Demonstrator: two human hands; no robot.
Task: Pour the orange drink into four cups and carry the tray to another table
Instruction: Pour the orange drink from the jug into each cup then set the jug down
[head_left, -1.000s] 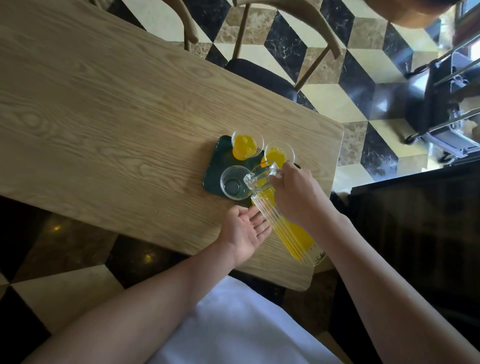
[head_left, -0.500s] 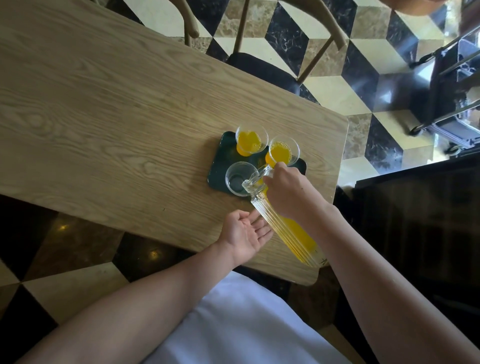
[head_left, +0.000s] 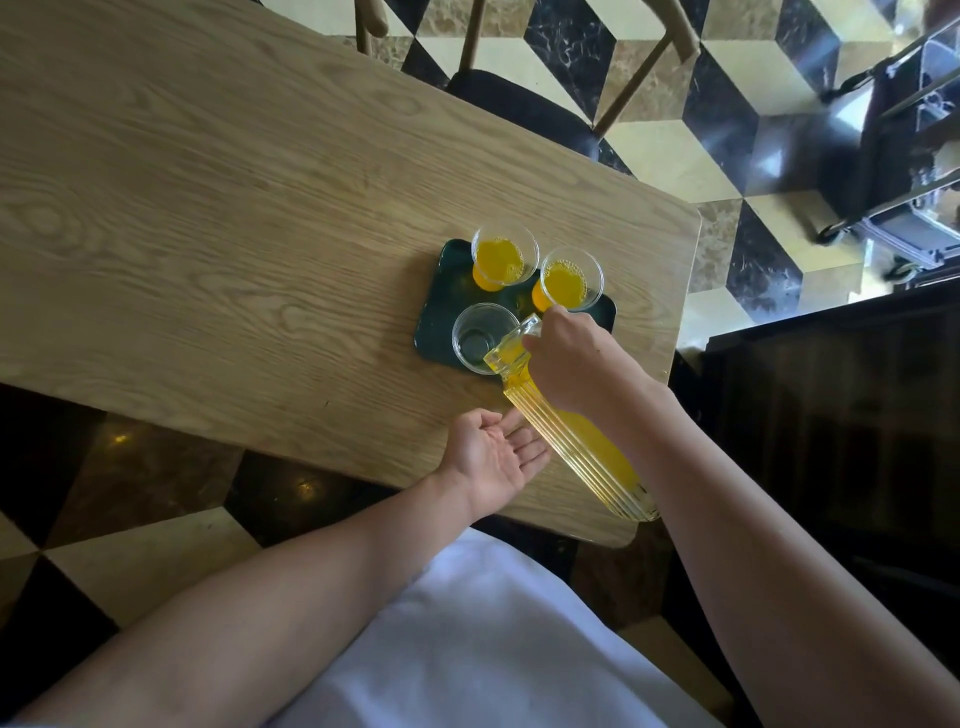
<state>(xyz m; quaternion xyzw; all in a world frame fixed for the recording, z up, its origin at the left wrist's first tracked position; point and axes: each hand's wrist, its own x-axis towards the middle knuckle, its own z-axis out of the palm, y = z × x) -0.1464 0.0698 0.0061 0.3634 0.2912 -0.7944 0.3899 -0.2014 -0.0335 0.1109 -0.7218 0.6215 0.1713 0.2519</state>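
Nearest the person, the left hand (head_left: 493, 457) lies palm up and open on the counter (head_left: 234, 208), holding nothing, its fingertips close beside the ribbed glass carafe (head_left: 576, 441). The right hand (head_left: 571, 364) has its grip closed around the carafe's neck and tilts it steeply, the mouth lowered over the near rim of the empty cup (head_left: 480, 338). Orange drink fills the lower body and reaches up to the spout; whether any is falling into the cup yet cannot be told.

That cup stands on the near left of the dark green tray (head_left: 441, 291). Beyond it, a filled cup (head_left: 501, 257) sits at the far left and a second filled cup (head_left: 569, 280) at the far right, the latter just beside the right hand's knuckles. A fourth cup is not visible; it may be hidden under the hand.

The likely trouble: the spout sits over the rim rather than the centre, so a quick tilt could spill drink onto the tray or counter. The knuckles could also nudge the second filled cup.
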